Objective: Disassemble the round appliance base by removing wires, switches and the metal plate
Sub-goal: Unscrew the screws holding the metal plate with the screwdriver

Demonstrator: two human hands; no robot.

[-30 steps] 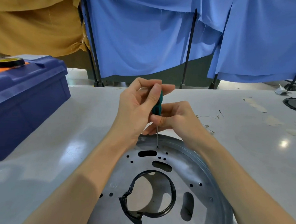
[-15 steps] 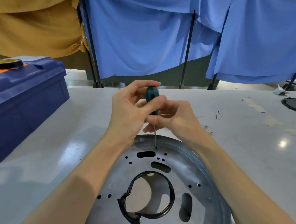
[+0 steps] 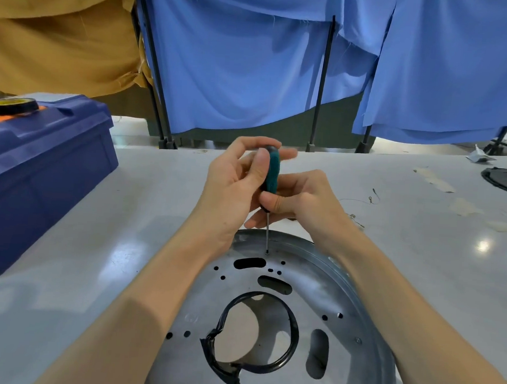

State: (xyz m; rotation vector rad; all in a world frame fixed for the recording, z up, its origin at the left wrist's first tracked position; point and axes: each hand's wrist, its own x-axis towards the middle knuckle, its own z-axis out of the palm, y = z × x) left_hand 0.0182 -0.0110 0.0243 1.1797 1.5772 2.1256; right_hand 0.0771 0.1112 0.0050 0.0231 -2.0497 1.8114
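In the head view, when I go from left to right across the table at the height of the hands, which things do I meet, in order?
Blue toolbox → left hand → green screwdriver → right hand → loose thin wires → black round disc at the right edge.

Metal plate (image 3: 309, 281) cut off below, toolbox (image 3: 39, 178) cut off left

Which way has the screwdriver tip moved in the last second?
No: the screwdriver tip stays planted just beyond the oblong slot of the metal plate.
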